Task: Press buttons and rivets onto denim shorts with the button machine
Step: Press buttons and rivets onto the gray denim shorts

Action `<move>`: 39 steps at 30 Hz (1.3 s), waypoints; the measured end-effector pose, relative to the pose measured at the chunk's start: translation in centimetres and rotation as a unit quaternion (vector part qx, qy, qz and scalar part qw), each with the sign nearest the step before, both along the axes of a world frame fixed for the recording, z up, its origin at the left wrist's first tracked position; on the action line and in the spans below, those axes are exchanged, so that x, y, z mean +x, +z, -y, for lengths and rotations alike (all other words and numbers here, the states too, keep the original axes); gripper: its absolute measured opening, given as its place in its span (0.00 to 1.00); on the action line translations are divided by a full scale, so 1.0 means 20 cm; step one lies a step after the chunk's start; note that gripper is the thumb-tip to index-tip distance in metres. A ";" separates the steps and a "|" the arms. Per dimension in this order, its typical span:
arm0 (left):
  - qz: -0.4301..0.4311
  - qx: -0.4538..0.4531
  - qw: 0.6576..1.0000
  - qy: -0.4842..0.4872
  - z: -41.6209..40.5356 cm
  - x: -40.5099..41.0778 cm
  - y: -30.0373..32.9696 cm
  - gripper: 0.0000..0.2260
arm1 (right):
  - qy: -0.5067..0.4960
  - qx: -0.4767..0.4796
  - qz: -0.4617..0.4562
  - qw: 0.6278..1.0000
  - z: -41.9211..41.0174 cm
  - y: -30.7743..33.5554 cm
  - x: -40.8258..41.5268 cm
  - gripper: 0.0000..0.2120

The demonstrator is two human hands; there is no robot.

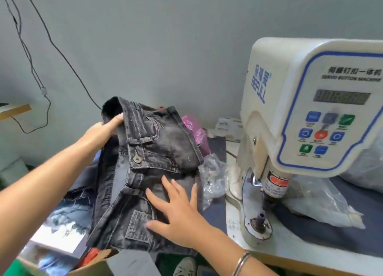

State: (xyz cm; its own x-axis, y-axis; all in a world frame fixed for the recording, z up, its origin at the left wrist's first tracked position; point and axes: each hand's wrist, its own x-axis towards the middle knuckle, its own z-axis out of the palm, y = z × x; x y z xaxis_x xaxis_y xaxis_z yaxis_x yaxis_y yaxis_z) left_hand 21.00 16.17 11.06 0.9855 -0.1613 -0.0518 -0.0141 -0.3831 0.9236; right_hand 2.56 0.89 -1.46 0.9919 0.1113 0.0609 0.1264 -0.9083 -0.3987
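Observation:
Dark grey denim shorts (153, 151) lie folded on a pile left of the white servo button machine (306, 118). A metal button (137, 158) sits on the waistband. My left hand (103, 132) grips the upper left edge of the shorts, fingers curled round the fabric. With straight, spread fingers, my right hand (176, 211) lies flat on the lower part of the shorts. The machine's press head (275, 184) hangs above its lower die (260, 218), with nothing between them.
Clear plastic bags (215, 178) and a pink bag (194, 130) lie behind the shorts. More denim (68, 211) is stacked at the left. A cardboard box (93, 263) stands below. Cables (31, 68) hang on the wall. A crumpled plastic sheet (323, 203) lies right of the die.

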 end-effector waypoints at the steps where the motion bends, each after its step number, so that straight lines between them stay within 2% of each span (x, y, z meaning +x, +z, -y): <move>1: 0.048 0.008 0.999 0.011 0.02 -0.03 0.01 0.38 | 0.003 0.006 0.006 1.000 0.00 0.00 0.00 0.31; 3: 0.099 0.027 0.995 0.014 0.04 -0.10 0.02 0.39 | 0.011 0.028 0.022 0.999 0.00 0.02 0.00 0.30; 4: 0.118 0.065 0.991 0.006 0.05 -0.14 0.01 0.37 | 0.018 0.037 0.031 0.999 -0.01 0.03 -0.01 0.30; 6: 0.174 0.140 0.974 -0.022 0.07 -0.20 -0.04 0.28 | 0.035 0.045 0.056 0.997 -0.03 0.06 -0.01 0.29; 7: 0.199 0.122 0.972 -0.030 0.08 -0.22 -0.05 0.22 | 0.041 0.047 0.076 0.995 -0.04 0.08 -0.02 0.27; 10: 0.140 -0.130 0.981 -0.042 0.03 -0.19 0.12 0.14 | 0.016 0.099 0.204 0.974 -0.06 0.13 -0.04 0.22; 11: 0.123 -0.186 0.974 -0.036 -0.02 -0.13 0.20 0.14 | -0.013 0.127 0.248 0.960 -0.05 0.14 -0.05 0.21; 12: 0.114 -0.203 0.972 -0.033 -0.07 -0.08 0.26 0.14 | -0.049 0.151 0.280 0.947 -0.03 0.15 -0.04 0.21; 13: 0.112 -0.181 0.977 -0.032 -0.11 -0.01 0.30 0.15 | -0.085 0.171 0.292 0.937 -0.02 0.16 -0.04 0.21; 14: 0.112 -0.119 0.986 -0.026 -0.14 0.05 0.31 0.15 | -0.110 0.190 0.281 0.934 -0.01 0.18 -0.03 0.22; 16: 0.119 0.106 0.987 0.001 -0.17 0.15 0.22 0.19 | -0.109 0.201 0.204 0.952 -0.01 0.18 -0.01 0.26; 18: 0.106 0.312 0.944 0.013 -0.15 0.19 0.08 0.28 | -0.067 0.155 0.110 0.979 -0.03 0.14 0.01 0.29; 19: 0.107 0.367 0.924 0.019 -0.12 0.19 0.02 0.29 | -0.042 0.126 0.071 0.989 -0.04 0.12 0.03 0.30; 21: 0.157 0.366 0.916 0.046 -0.02 0.15 -0.03 0.27 | -0.004 0.098 0.026 0.995 -0.08 0.10 0.04 0.31; 23: 0.280 0.309 0.907 0.052 0.09 0.09 -0.04 0.26 | 0.003 0.107 0.025 0.994 -0.10 0.08 0.05 0.31; 25: 0.441 0.286 0.851 0.007 0.24 0.00 -0.02 0.23 | 0.003 0.099 0.038 0.994 -0.12 0.06 0.06 0.30; 27: 0.535 0.298 0.783 -0.107 0.41 -0.07 -0.01 0.19 | 0.004 0.088 0.044 0.995 -0.13 0.07 0.06 0.30; 29: 0.532 0.351 0.733 -0.240 0.59 -0.12 -0.03 0.16 | 0.010 0.083 0.048 0.995 -0.13 0.08 0.06 0.29; 31: 0.442 0.434 0.724 -0.302 0.71 -0.11 -0.08 0.16 | 0.015 0.080 0.062 0.995 -0.11 0.07 0.04 0.28; 33: 0.348 0.523 0.723 -0.288 0.74 -0.04 -0.11 0.15 | 0.006 0.108 0.073 0.991 -0.08 0.03 0.00 0.28; 34: 0.330 0.566 0.705 -0.272 0.74 -0.02 -0.13 0.14 | -0.005 0.126 0.071 0.990 -0.07 0.01 -0.03 0.29; 37: 0.332 0.656 0.639 -0.224 0.76 0.03 -0.16 0.11 | -0.023 0.152 0.041 0.987 -0.03 -0.09 -0.06 0.31; 39: 0.335 0.674 0.626 -0.204 0.81 0.02 -0.19 0.09 | -0.022 0.147 0.025 0.989 -0.02 -0.14 -0.06 0.32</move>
